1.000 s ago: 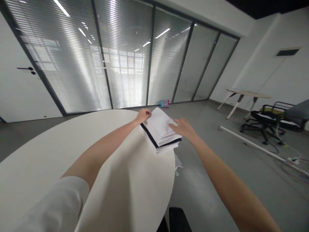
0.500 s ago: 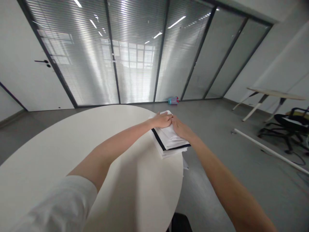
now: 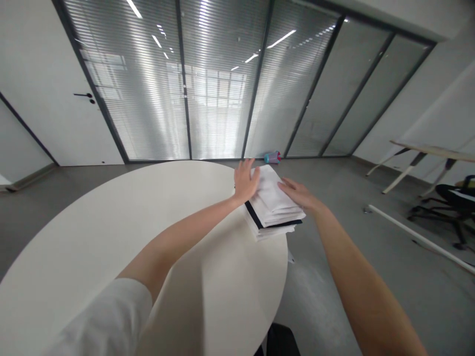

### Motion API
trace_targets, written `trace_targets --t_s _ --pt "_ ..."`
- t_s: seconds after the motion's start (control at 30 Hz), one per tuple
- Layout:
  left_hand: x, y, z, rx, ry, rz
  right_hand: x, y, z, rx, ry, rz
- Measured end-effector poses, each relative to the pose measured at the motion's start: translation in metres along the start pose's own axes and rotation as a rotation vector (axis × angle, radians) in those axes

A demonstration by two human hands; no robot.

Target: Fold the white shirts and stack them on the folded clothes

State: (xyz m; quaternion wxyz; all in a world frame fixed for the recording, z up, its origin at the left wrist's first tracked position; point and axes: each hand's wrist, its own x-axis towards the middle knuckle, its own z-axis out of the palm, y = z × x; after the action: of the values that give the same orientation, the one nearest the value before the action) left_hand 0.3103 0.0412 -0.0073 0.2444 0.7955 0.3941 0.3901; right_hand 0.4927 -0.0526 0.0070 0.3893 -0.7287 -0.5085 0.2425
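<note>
A stack of folded white cloth [image 3: 275,197], perhaps garments, lies near the right edge of the round white table [image 3: 156,207]. One black layer [image 3: 272,225] shows between the white ones. My left hand [image 3: 245,182] is at the stack's left side, fingers spread and pointing away from me. My right hand [image 3: 297,192] rests along the right side, its fingers stretched out over the top layer. Neither hand is closed around anything. The undersides of both hands are hidden.
A blue and pink basket-like object [image 3: 272,157] is on the floor by the glass partition [image 3: 215,99]. To the right are a wooden-topped table [image 3: 438,151], a black office chair [image 3: 456,198] and a white bar [image 3: 419,237] on the floor. Something black [image 3: 282,340] is below the table edge.
My hands were together on top of the stack; they have parted, the left to its left side and the right to its right side. The camera view has shifted slightly left.
</note>
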Motion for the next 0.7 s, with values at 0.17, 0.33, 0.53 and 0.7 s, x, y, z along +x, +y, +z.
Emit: trace_targets --t_s 0.17,0.33,0.53,0.7 --pt "-0.063 -0.016 0.009 -0.314 -0.085 -0.389 -0.014 0.013 -0.006 0.335 -0.295 0.227" --pt "-0.097 -0.004 0.025 -0.415 -0.18 -0.508 -0.016 0.017 -0.004 0.347 -0.326 0.282" --pt "-0.103 0.009 0.032 -0.54 -0.057 -0.517 -0.015 0.012 0.002 0.45 -0.323 0.389" --pt "-0.095 -0.006 0.027 -0.516 -0.007 -0.535 0.003 0.006 0.021 0.522 -0.379 0.384"
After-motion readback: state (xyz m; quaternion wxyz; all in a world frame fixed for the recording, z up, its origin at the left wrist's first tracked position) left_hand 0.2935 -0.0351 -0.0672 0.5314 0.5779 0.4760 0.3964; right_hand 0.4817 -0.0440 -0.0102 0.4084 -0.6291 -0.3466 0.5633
